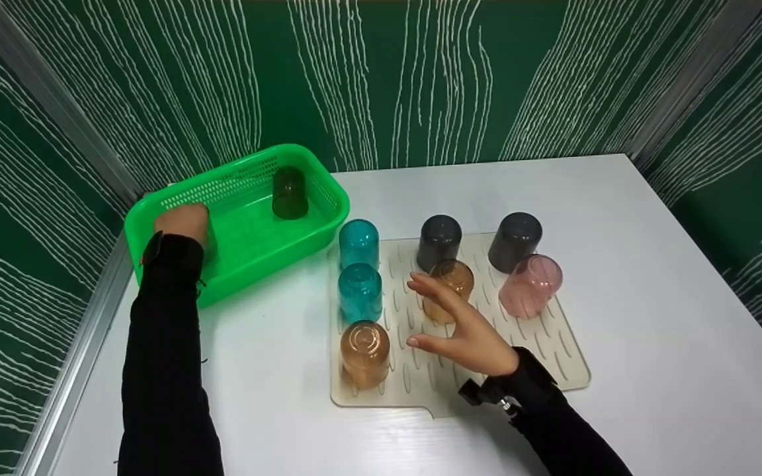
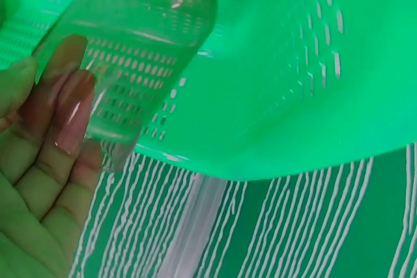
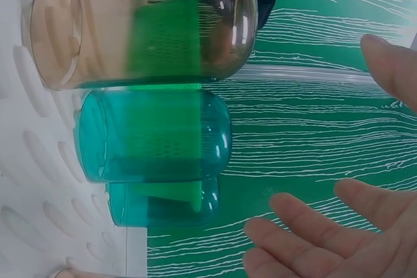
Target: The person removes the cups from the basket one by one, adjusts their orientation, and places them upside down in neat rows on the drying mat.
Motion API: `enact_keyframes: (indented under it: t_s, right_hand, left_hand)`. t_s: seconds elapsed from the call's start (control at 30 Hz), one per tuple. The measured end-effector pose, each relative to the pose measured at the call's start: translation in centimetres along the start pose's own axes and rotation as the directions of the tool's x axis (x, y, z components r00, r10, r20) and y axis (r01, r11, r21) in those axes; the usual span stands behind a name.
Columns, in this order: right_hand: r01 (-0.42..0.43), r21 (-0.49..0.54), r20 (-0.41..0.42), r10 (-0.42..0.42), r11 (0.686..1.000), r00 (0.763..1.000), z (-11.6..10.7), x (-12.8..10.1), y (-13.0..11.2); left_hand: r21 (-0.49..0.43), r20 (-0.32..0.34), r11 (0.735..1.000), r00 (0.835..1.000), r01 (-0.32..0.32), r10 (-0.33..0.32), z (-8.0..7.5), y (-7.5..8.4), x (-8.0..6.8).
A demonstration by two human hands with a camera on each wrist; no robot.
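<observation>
My left hand reaches into the left end of the green basket. In the left wrist view it grips a see-through cup, its tint masked by the green behind. The thumb is on one side, and several fingers show through the cup wall. Over the drying mat hovers my right hand, fingers extended and thumb apart, holding nothing. Near its fingers stands an amber cup, partly hidden. Left of it are another amber cup and two teal cups, the nearer one and the farther one.
At the mat's back stand two dark grey cups, one in the middle and one farther right. A pink cup is in front of the right one. Inside the basket's far right corner is a dark cup. Green walls enclose the white table.
</observation>
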State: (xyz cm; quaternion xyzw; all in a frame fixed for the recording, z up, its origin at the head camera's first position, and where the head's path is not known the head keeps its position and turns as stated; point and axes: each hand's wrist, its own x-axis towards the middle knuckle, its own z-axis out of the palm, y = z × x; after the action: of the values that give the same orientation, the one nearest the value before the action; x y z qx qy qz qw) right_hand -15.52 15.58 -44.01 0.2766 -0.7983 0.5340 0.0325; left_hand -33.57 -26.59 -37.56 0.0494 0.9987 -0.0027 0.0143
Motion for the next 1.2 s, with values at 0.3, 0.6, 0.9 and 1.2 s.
enact_keyframes:
  t_s: [0.3, 0.6, 0.9, 1.2]
  right_hand:
    - [-0.015, -0.017, 0.003, 0.015, 1.0, 1.0, -0.3, 0.0, -0.2]
    - [0.001, -0.038, -0.012, -0.001, 0.999, 1.0, -0.7, -0.2, -0.5]
    - [0.024, -0.014, -0.035, -0.024, 1.0, 0.999, -1.2, -0.2, -1.0]
    - [0.137, 0.085, -0.098, -0.129, 0.987, 0.987, -1.7, -0.3, -1.2]
  left_hand:
    - [-0.282, -0.263, 0.959, 0.962, 0.003, -0.08, -1.8, 0.0, -0.6]
    - [-0.5, -0.352, 0.863, 0.928, -0.077, -0.121, -5.0, 2.8, -2.9]
    - [-0.729, -0.485, 0.601, 0.867, -0.328, -0.114, -5.8, 8.4, -5.6]
    - [-0.857, -0.506, 0.157, 0.86, -0.491, -0.07, -5.0, 16.2, -10.2]
